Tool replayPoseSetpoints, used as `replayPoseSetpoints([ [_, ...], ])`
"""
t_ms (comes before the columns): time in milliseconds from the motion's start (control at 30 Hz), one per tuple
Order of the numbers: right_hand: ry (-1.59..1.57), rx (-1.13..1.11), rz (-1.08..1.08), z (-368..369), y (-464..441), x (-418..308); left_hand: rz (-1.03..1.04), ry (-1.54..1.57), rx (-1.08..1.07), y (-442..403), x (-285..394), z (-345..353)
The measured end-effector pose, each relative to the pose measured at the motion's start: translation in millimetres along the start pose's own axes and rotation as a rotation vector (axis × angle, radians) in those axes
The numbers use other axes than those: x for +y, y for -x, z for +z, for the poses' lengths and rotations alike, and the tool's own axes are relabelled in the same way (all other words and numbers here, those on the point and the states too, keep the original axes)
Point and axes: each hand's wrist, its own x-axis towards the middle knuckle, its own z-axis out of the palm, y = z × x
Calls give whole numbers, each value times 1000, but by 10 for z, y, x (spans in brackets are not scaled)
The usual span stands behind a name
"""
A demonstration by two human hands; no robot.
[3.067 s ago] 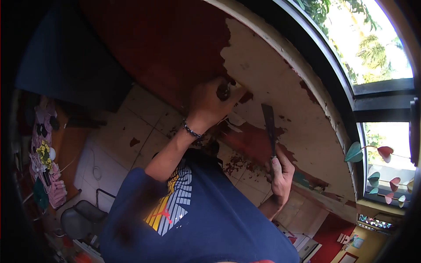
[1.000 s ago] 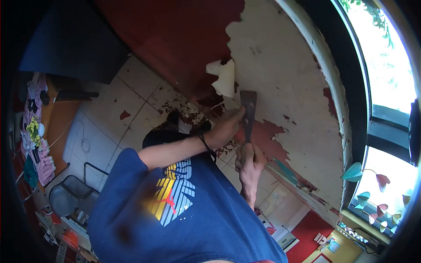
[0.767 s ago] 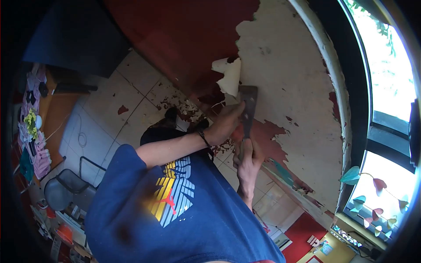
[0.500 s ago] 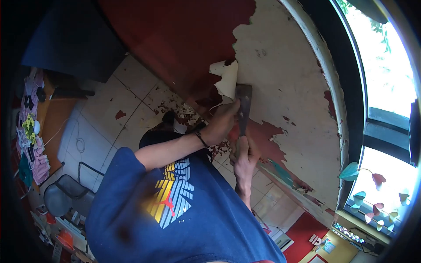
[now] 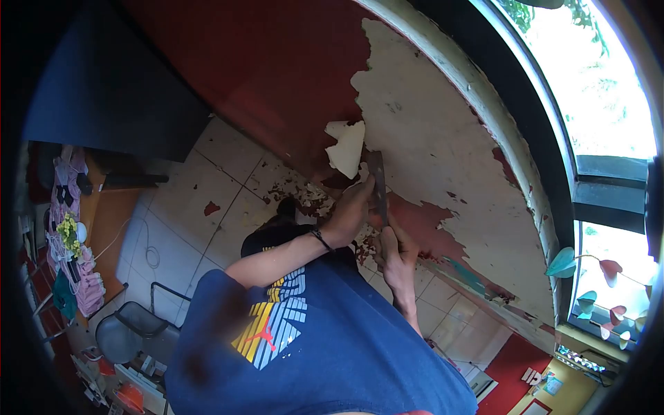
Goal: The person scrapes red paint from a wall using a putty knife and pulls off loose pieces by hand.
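A scraper (image 5: 377,183) with a flat, dark metal blade is against the wall, its blade seen nearly edge-on. My right hand (image 5: 399,259) is closed round its handle, low on the tool. Higher up, my left hand (image 5: 348,213), with a dark band at the wrist, grips the scraper beside the blade; some of its fingers are hidden. Just left of the blade tip, a curled flap of paint (image 5: 347,149) shows its cream underside and hangs off the wall. Red paint (image 5: 277,76) covers the wall to the left, and bare pale plaster (image 5: 429,117) lies to the right.
Paint chips (image 5: 297,190) litter the tiled floor (image 5: 221,155) below the wall. A dark chair (image 5: 128,332) and a wooden table (image 5: 128,214) with a pink cloth stand at the left. A window (image 5: 609,124) is at the right, with a leaf garland (image 5: 609,270) beside it.
The scraper blade has turned from showing its broad face to nearly edge-on, staying beside the curled paint flap. Both hands keep their hold. The whole view has shifted and tilted slightly.
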Motion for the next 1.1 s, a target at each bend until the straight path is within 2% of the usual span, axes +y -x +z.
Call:
replayPoseSetpoints([
  [33, -3, 0, 2, 17, 11, -34, -2, -2, 2, -6, 8, -23],
  [100, -27, 18, 143, 59, 27, -185, 47, -13, -19, -60, 42, -54],
  [200, -35, -43, 12, -115, 77, -86, 39, -90, -36, -52, 111, 61],
  [333, -49, 70, 8, -49, 70, -116, -38, -77, -55, -80, 77, 108],
  [400, 44, -13, -39, -28, 14, -127, 85, 27, -61, -127, 66, 61],
  [500, -7, -16, -74, -41, 42, 0, 19, 28, -100, -70, 91, 80],
  [633, -87, 57, 18, 30, 62, -6, -20, 77, -84, -44, 90, 159],
  [700, -7, 28, -172, 79, -59, 115, 77, 86, -51, -62, 157, 199],
  [800, 26, 48, -197, 44, -38, 65, 91, 65, -110, -88, 96, 108],
  [900, 4, -3, -85, -67, 13, -27, 31, 58, -72, -61, 58, 171],
  [1100, -47, -41, -70, -46, -69, 42, 99, 52, -19, -69, 109, 186],
])
